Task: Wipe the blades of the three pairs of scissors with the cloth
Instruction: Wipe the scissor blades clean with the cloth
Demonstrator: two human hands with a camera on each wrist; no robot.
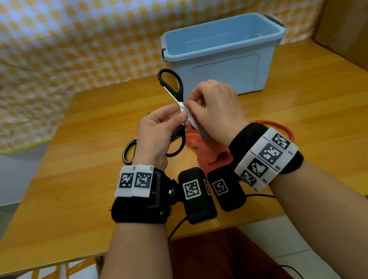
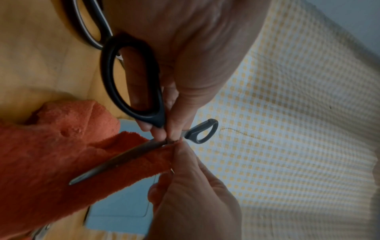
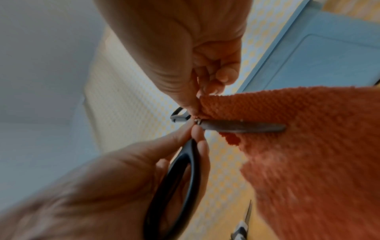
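Observation:
My left hand (image 1: 178, 117) grips the black-handled scissors (image 1: 172, 86) near the pivot, above the table. They are spread wide, one loop (image 2: 131, 81) under my palm and the other pointing away. My right hand (image 1: 190, 110) pinches the orange cloth (image 1: 206, 152) at the base of a bare blade (image 2: 115, 160); that blade (image 3: 240, 127) lies against the cloth (image 3: 308, 154), which hangs to the table. A second pair, black and grey (image 1: 129, 151), lies left of my left wrist. A red-handled pair (image 1: 282, 128) lies behind my right wrist, mostly hidden.
An open light-blue plastic bin (image 1: 224, 46) stands at the back of the wooden table (image 1: 316, 109). A cardboard box (image 1: 355, 20) stands at the far right. A yellow checked sheet (image 1: 47, 52) hangs behind the table.

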